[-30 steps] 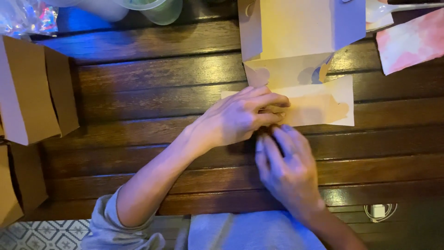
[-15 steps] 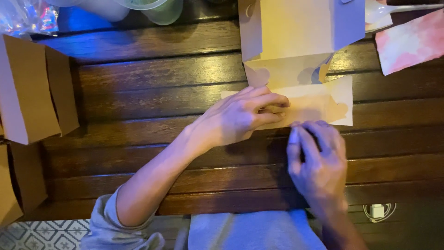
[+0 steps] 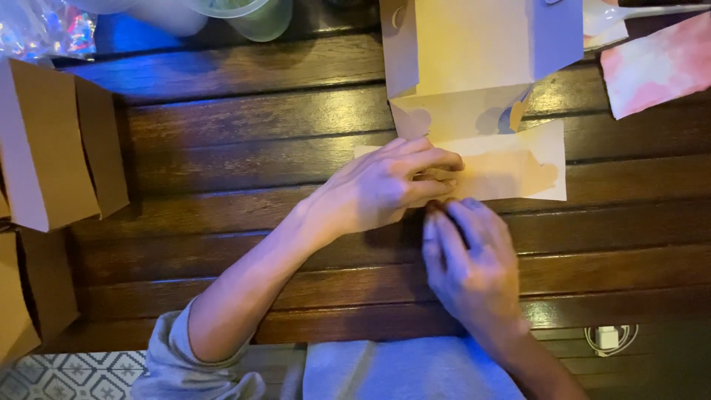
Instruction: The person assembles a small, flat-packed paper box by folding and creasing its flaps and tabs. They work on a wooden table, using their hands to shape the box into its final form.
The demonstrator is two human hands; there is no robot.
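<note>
A flat, unfolded tan cardboard box lies on the dark wooden slat table. Its near flap is a pale strip lying across the slats. My left hand presses down on the left end of that flap, fingers curled together. My right hand sits just below it, fingertips touching the flap's lower edge beside my left fingers. Whether either hand pinches the card cannot be made out.
Folded brown cardboard boxes stand at the left edge, with more below them. A green cup and a shiny plastic bag sit at the back. A pink sheet lies at the right. A white plug shows below the table.
My right hand slid right along the flap's lower edge half a second ago and has now come back left beside my left hand. My left hand stayed put.
</note>
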